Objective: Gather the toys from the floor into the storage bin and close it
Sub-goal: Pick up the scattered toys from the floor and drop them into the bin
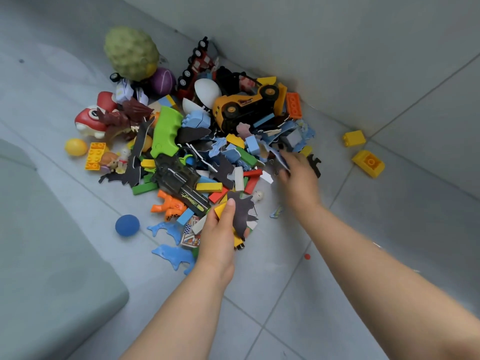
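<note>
A heap of toys (197,141) lies on the grey tiled floor against a wall: a green and black toy gun (168,152), a yellow toy truck (249,105), coloured blocks and dark foam puzzle pieces. My left hand (220,235) grips a handful from the near edge of the heap, with a dark foam piece (241,214) and a yellow block in it. My right hand (298,175), blurred, pinches a blue foam piece (279,157) at the heap's right side. No storage bin is in view.
Two yellow bricks (354,138) (368,162) lie apart to the right near the wall. A blue ball (127,225) and blue dolphin shapes (174,255) sit on the near left. A grey-green cushioned edge (52,255) fills the left foreground. A big green ball (131,51) stands at the back.
</note>
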